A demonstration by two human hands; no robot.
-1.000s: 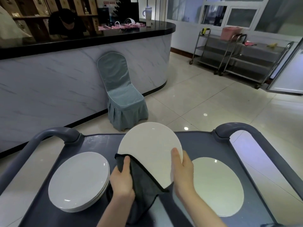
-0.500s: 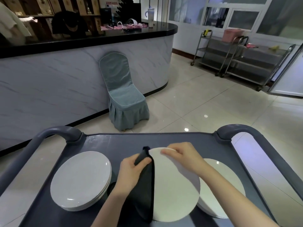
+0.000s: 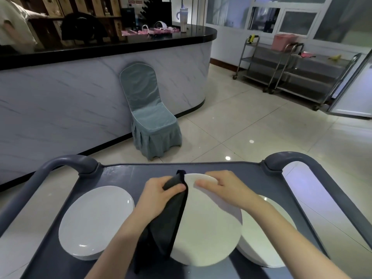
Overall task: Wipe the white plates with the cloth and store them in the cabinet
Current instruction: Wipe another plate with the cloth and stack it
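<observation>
Plate, white, held over the cart's middle. Cloth, dark, draped down its left edge. Left hand: fingers and thumb clamped on the cloth at the plate's rim. Right hand: fingers curled over the plate's far rim. Cart, grey: stack at left, right plate partly under the held one. Beyond: covered chair against the counter; steel trolleys far right.

Grey cart, flat top. Left plate stack sits on its left side. Right plate lies opposite, well apart.
</observation>
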